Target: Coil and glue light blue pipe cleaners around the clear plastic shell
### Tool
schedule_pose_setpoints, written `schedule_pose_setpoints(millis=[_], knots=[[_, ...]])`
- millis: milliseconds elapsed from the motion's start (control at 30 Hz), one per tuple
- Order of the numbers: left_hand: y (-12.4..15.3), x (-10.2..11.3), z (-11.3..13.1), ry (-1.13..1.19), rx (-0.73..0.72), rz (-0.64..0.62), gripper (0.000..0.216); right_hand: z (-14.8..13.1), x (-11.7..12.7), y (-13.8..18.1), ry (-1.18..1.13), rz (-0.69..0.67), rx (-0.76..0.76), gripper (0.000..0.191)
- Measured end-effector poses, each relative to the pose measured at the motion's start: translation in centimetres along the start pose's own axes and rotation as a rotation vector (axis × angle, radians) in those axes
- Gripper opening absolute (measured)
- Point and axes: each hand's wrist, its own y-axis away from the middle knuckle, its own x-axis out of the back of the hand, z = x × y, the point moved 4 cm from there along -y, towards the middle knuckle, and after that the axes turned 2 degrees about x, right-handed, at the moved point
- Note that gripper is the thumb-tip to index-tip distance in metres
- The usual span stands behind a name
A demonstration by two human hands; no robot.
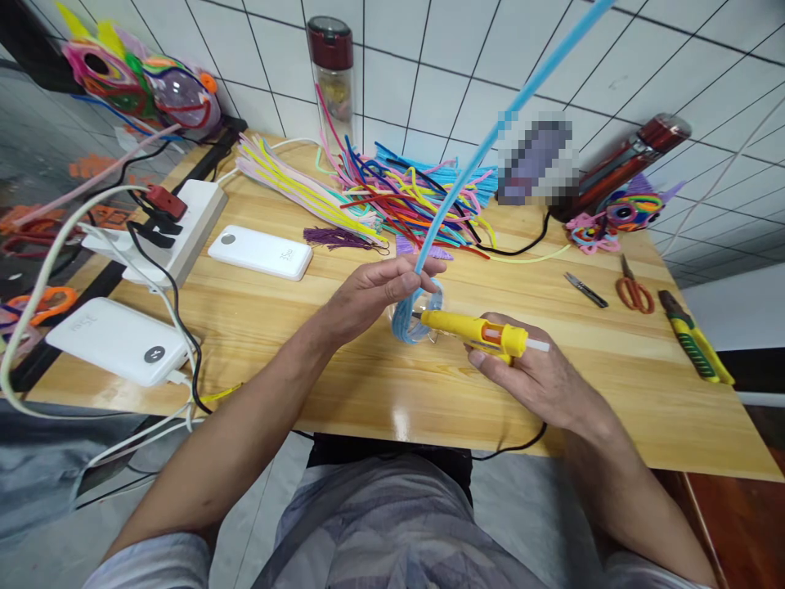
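My left hand pinches a light blue pipe cleaner that is partly wound around a small clear round piece; its long free end rises up to the top right. My right hand grips a yellow hot glue gun, lying sideways, with its nozzle pointing left and touching the wound blue coil. Both hands hover just above the wooden table.
A heap of colourful pipe cleaners lies behind the hands. Two white power banks and a power strip with cables sit left. Nippers, orange scissors and a yellow-green tool lie right. A bottle stands at the wall.
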Motion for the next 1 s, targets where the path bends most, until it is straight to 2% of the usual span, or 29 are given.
schedule_pose_setpoints(millis=[600, 1000], knots=[[-0.08, 0.12, -0.19, 0.014, -0.014, 0.004, 0.032, 0.13, 0.46, 0.11, 0.03, 0.049, 0.018, 0.023], [-0.07, 0.06, -0.15, 0.015, -0.006, 0.006, 0.033, 0.04, 0.49, 0.24, 0.033, 0.035, 0.022, 0.024]])
